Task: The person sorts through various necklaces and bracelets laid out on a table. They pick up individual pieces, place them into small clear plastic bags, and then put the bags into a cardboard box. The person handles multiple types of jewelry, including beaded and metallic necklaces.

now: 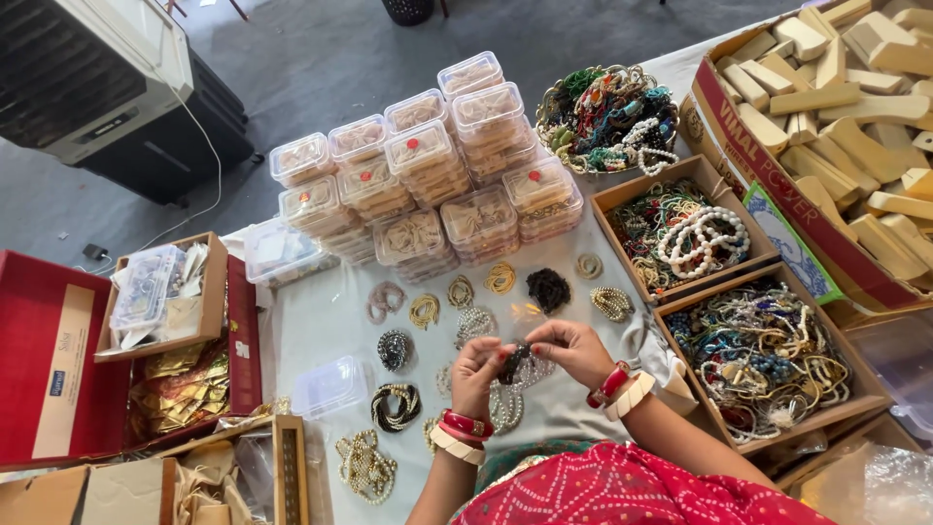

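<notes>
The person's two hands meet over the middle of the table (321, 321), which has a pale cloth on it. The left hand (476, 374) and the right hand (573, 348) are close together, and both pinch a small dark bead piece (513, 362) between them. The left grip is closed tight on one end of it, with the finger and thumb pressed together. The right grip is closed on the other end, fingers curled in. The dark bead piece hangs just above the cloth, right between the two hands. Each wrist wears red and cream bangles (465, 435).

Lots of little bead bracelets (425, 310) lie on the cloth around the hands, some gold, some white, some black. One black beady bunch (549, 288) sits just past the hands. A white and gold necklace (365, 467) lies near the person's left arm.

Behind the bracelets stand stacks of clear plastic boxes (428, 175), each with a lid. One empty clear box (330, 386) lies alone on the cloth, to the left of the hands.

On the right side are two brown cardboard trays (714, 284) full of mixed beads and chains. A round basket (607, 119) of bright beads sits further back. A big carton (836, 97) at the far right holds many pale wooden blocks.

On the left is a red box (39, 369) with shiny gold wrappers (185, 384) beside it.
</notes>
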